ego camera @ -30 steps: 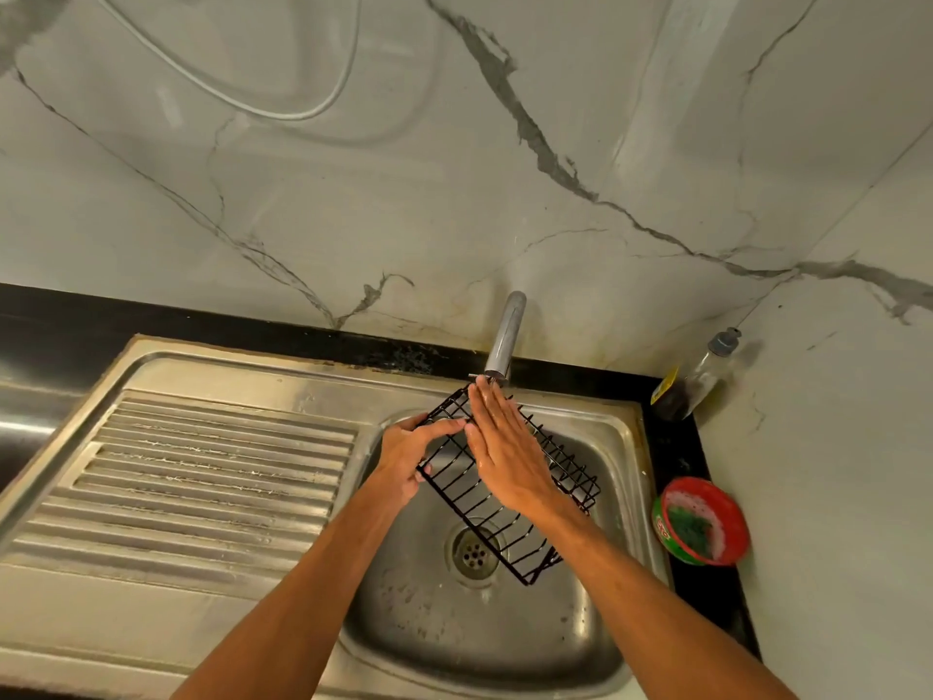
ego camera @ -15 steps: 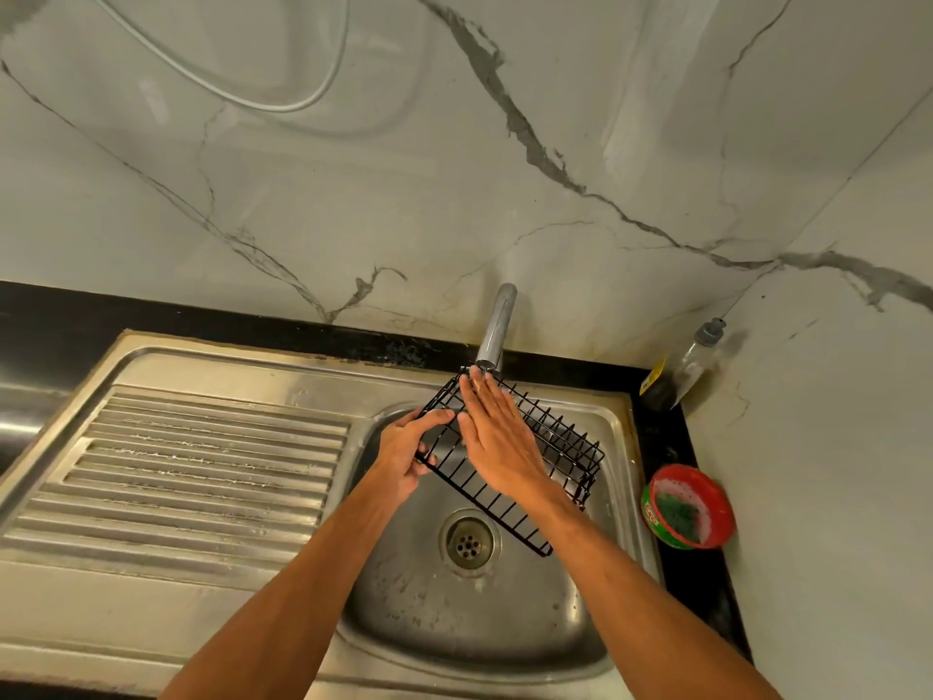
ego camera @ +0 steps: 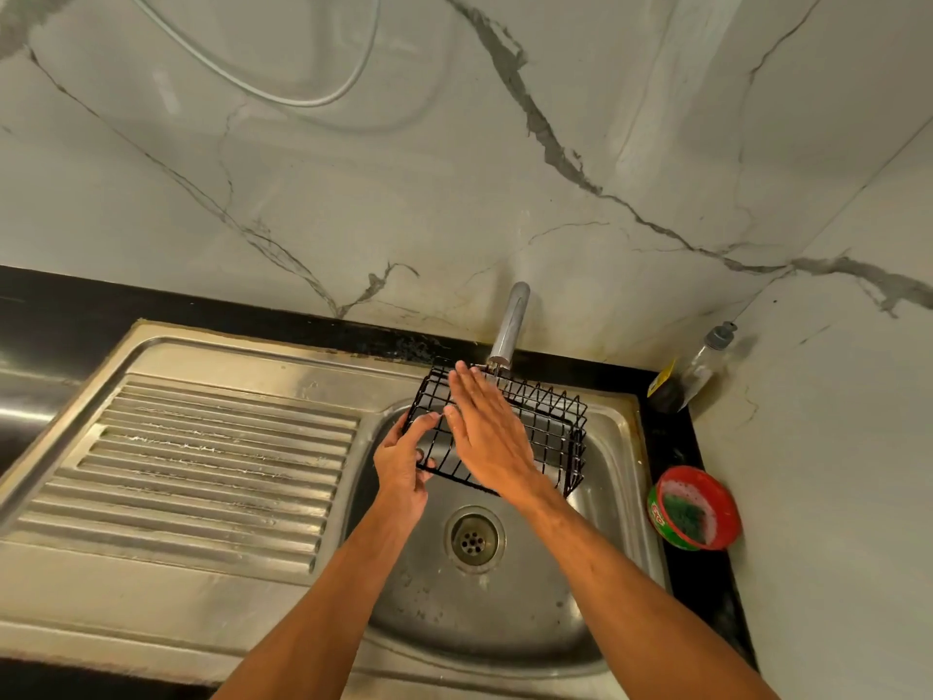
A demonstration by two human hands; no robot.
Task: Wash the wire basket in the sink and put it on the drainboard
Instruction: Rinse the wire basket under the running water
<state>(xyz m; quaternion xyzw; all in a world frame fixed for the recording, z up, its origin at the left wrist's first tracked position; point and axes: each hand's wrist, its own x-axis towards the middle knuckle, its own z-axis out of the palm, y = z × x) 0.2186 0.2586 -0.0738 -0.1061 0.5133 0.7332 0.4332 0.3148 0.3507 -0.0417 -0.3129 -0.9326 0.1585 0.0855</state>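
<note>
**A:** Entry one, hazards. We list a slip first. Only the left hand grips the wire basket, its fingers curled round the left edge. The right hand lies flat on the wires, fingers straight, grasping nothing. With wet wire and a one-sided hold, we judge it could drop into the sink.

**B:** Agreed. Second, the basket's far rim sits right at the spout of the tap. We cannot tell whether they touch, but a knock there could jar the grip. Third, a fingertip could catch between wires as the palm rubs.

**A:** Entry two, location. It is held tilted above the sink bowl, beyond the drain and apart from the drainboard at left.

**B:** Entry three, appearance. Black coated wire, rectangular and shallow, with parallel bars and low sides. We see no suds or grime, and we cannot tell whether water is running.

**A:** Also noted: a red tub holding a green scrubber, on the counter at right.
</note>
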